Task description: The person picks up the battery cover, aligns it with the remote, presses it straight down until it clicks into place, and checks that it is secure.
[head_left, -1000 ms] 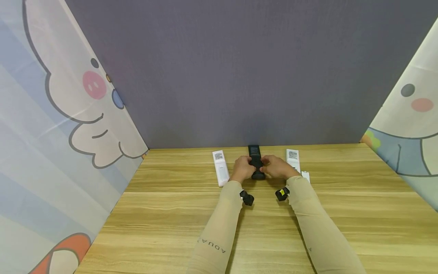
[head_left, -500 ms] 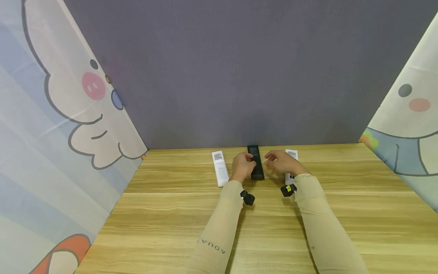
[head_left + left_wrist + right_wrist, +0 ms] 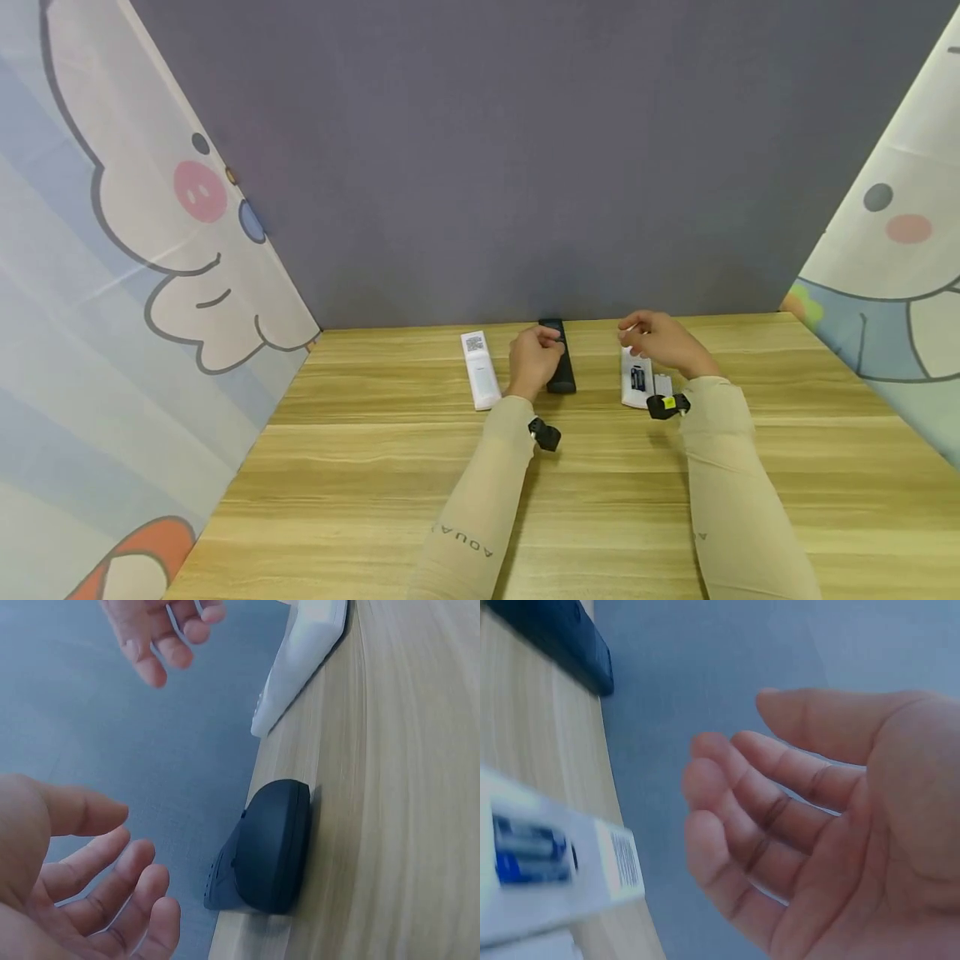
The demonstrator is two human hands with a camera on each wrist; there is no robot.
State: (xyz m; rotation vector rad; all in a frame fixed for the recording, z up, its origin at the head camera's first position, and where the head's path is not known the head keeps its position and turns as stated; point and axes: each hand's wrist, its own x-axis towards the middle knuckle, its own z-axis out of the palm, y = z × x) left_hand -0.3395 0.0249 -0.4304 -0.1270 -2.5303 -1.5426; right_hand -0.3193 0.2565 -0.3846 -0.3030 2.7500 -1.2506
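Note:
My left hand (image 3: 534,360) hovers over the black remote control (image 3: 562,381), its fingers loosely curved and holding nothing. In the left wrist view a gap shows between those fingers (image 3: 135,855) and the remote. Over the far end of the right-hand white remote control (image 3: 630,398) hangs my right hand (image 3: 666,340), relaxed and empty. That remote lies back up, its compartment open with batteries (image 3: 532,851) inside. A small white battery cover (image 3: 663,384) sits at its right side, partly hidden by the wrist camera.
Another white remote control (image 3: 482,379) lies back up to the left of my left hand. A grey panel (image 3: 480,167) rises behind the wooden table (image 3: 360,467), and printed cloth (image 3: 97,350) hangs at the sides.
My right hand has let go of the black remote and moved right, over the white one, uncovering its batteries. The left hand has stayed above the black remote, its fingers now lifted off it.

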